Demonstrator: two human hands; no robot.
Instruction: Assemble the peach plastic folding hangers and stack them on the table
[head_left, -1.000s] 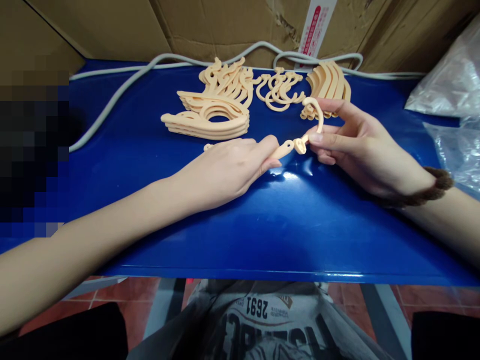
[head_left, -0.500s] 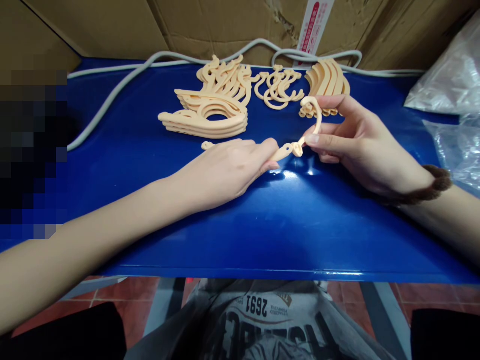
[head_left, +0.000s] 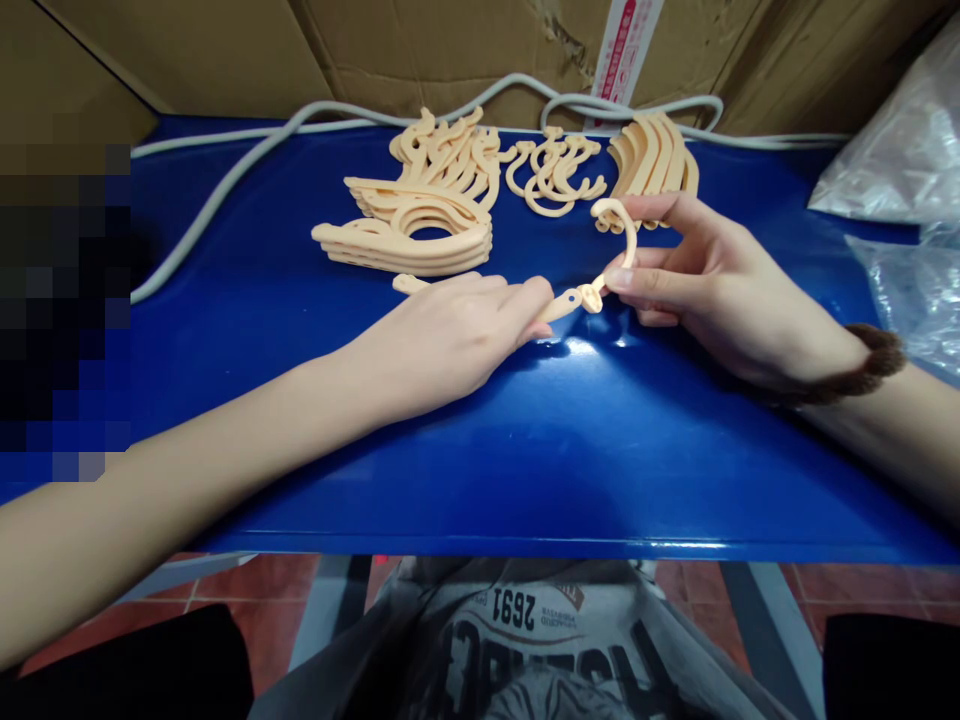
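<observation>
My left hand is closed around a cream plastic hanger arm, palm down over the blue table. Its tip with a small hole sticks out past my thumb, and its other end shows behind my knuckles; the middle is hidden. Between the thumb and fingers of my right hand is a curved cream hanger hook, held upright. The round base of the hook is at the holed tip of the arm; whether they touch or are joined I cannot tell.
Stacked hanger arms and more curved parts lie at the back. Several loose hooks and another stack sit right of them. A white cable runs along cardboard. Clear plastic bags stand at the right.
The hook and the arm's tip have shifted very slightly left in view, along with the whole scene. Both grips are unchanged.
</observation>
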